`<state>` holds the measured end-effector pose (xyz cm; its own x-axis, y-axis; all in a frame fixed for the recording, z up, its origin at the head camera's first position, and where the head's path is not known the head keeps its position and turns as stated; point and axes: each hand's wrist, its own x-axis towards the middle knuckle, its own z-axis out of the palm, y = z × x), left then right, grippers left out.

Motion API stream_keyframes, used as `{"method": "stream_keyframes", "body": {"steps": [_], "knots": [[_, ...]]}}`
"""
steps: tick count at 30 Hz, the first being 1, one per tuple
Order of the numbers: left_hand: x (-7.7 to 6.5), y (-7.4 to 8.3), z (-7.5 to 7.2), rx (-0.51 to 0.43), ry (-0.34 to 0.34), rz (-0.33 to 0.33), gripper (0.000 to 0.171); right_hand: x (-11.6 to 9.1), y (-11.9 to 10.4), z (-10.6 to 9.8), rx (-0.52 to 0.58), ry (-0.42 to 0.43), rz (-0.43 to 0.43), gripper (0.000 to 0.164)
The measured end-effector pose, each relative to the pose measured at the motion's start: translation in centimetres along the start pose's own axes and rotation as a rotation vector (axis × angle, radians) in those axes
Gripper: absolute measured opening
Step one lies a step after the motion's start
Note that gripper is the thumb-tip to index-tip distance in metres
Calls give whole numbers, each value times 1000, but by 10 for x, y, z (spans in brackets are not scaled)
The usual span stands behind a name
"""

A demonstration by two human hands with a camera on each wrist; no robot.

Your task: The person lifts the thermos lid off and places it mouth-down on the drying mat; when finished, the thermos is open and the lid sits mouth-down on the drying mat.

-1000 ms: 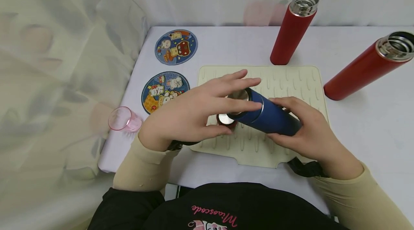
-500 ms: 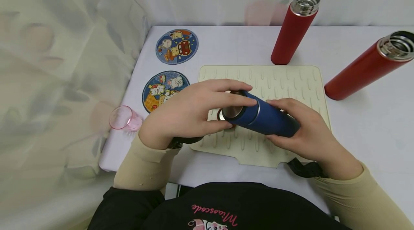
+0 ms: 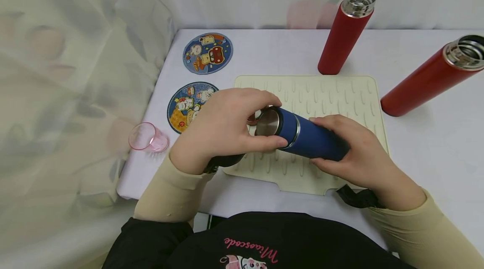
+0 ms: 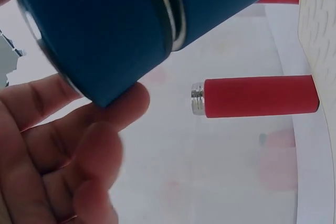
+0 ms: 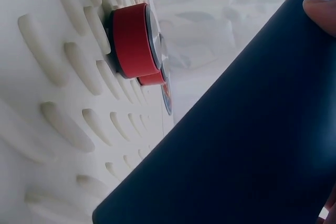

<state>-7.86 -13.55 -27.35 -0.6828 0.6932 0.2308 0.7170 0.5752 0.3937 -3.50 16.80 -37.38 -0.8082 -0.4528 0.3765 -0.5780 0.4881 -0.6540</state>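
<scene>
A blue thermos [image 3: 315,139] is tilted over the cream mat, its steel-topped lid [image 3: 269,122] pointing left. My right hand [image 3: 361,153] grips the body near its lower end. Thumb and fingers of my left hand [image 3: 227,124] pinch the lid from both sides. The left wrist view shows a silver ring between the lid [image 4: 94,30] and the body; fingertips there lie against the lid's edge. Two red lids [image 5: 135,40] stand on the mat in the right wrist view; the left hand mostly hides them in the head view.
Two lidless red thermoses, one at the back [image 3: 345,35] and one at the right [image 3: 427,80], stand beside the cream mat [image 3: 302,176]. Round cartoon coasters [image 3: 208,54] lie at the left. A pink glass [image 3: 155,139] stands near the table's left edge.
My left hand has moved from spread fingers beside the lid to a pinch around it. The blue thermos has shifted slightly left; the right hand keeps its grip.
</scene>
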Motion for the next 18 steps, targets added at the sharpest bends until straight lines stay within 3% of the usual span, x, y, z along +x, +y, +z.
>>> {"method": "stream_keyframes", "body": {"steps": [7,12,16,18], "knots": [[2,2,3,49,34,-16,57,-1,2,-3,-17,-3,-20,98],[4,2,5,66,51,-60,54,-3,6,-4,-25,7,-42,88],[1,0,4,50,140,-113,47,-4,8,-6,-41,39,-31,93],[0,-1,3,47,188,-131,45,-6,9,-8,-35,57,-16,85]]}}
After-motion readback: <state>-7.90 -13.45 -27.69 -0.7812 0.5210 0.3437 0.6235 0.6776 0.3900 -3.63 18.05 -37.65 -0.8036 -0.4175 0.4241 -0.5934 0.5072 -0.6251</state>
